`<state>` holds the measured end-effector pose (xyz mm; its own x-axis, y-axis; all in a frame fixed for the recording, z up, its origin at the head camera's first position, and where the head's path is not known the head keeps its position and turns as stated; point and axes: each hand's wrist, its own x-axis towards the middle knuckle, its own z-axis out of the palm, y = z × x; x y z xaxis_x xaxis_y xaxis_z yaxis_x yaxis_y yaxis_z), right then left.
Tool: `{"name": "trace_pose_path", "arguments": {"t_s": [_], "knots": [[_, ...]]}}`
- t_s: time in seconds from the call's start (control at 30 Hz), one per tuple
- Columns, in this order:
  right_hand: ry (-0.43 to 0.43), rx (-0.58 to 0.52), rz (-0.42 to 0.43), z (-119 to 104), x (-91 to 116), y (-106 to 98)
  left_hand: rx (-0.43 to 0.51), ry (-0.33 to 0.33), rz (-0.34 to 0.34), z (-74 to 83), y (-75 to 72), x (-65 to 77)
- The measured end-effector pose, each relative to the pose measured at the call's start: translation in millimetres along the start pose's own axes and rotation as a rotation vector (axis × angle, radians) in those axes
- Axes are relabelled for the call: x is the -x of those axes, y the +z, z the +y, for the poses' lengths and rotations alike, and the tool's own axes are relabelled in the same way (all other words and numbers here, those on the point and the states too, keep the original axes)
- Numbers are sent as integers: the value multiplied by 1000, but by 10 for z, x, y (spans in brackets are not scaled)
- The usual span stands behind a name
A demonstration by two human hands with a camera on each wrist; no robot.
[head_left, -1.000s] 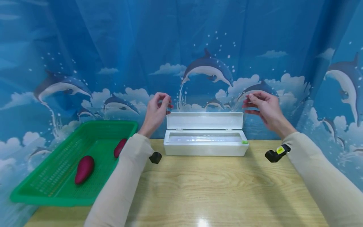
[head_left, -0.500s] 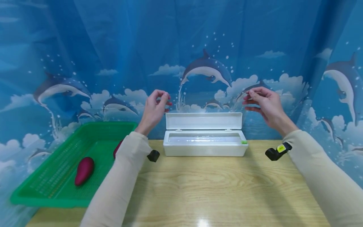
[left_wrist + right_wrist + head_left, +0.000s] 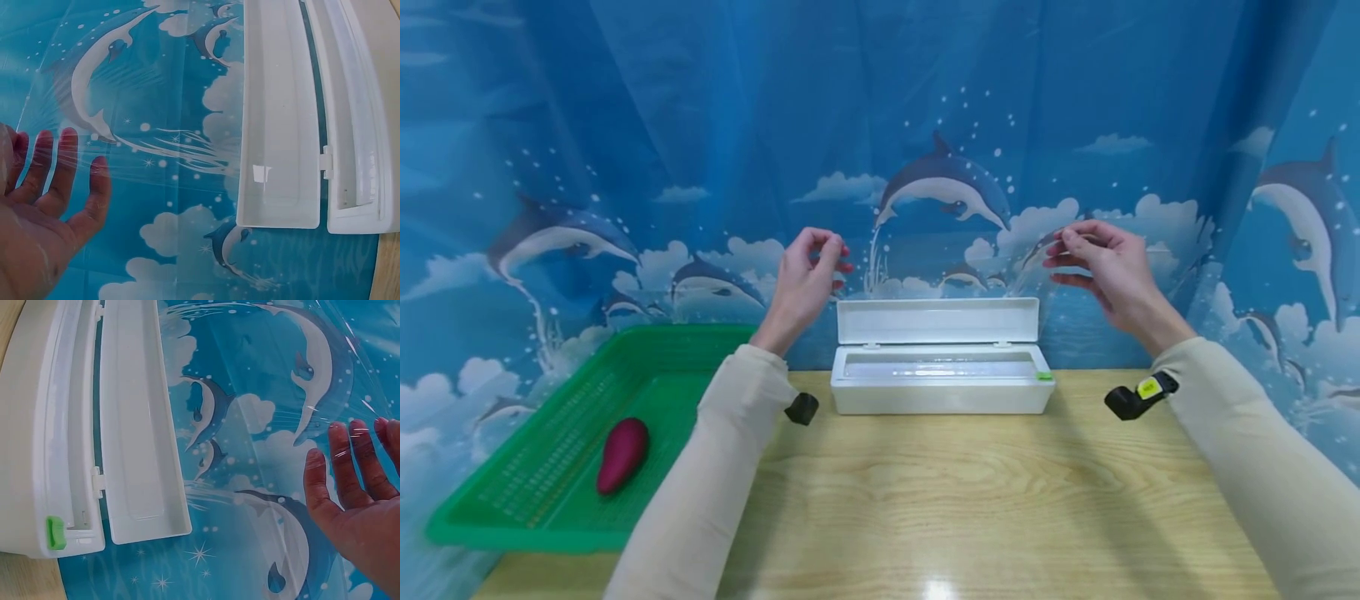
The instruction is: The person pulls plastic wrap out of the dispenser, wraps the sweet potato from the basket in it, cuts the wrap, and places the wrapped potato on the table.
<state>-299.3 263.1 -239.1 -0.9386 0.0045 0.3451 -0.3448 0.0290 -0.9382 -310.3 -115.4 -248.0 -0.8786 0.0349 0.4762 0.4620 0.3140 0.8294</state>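
As seen above far edge of desk (image 3: pixel 970 500), noted left hand (image 3: pixel 801 279) and right hand (image 3: pixel 1112 271) pinching clear film (image 3: pixel 367 405), with other fingers (image 3: pixel 344 462) parted; logged white box (image 3: pixel 943 397) with raised lid (image 3: pixel 938 321) near far edge, green basket (image 3: pixel 527 540) along left edge.

Even, fairly bright light fills the head view, with a small glare spot on the table (image 3: pixel 937 517) in front of the white box (image 3: pixel 943 398) and soft shadows (image 3: pixel 1097 483) front-left and front-right of it. The green basket (image 3: pixel 520 540), left of the box, looks slightly blurred. Both wrist views are dimmer (though glints streak the clear film (image 3: pixel 369 406) above the box).
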Motion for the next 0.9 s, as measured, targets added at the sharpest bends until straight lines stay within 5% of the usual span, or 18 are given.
{"name": "trace_pose_path", "arguments": {"t_s": [0.4, 0.9], "knots": [[-52, 46, -22, -55, 148, -36, -11, 62, -18, 12, -70, 169], [-163, 98, -113, 47, 805, -140, 16, 128, -22, -18, -106, 877]]}}
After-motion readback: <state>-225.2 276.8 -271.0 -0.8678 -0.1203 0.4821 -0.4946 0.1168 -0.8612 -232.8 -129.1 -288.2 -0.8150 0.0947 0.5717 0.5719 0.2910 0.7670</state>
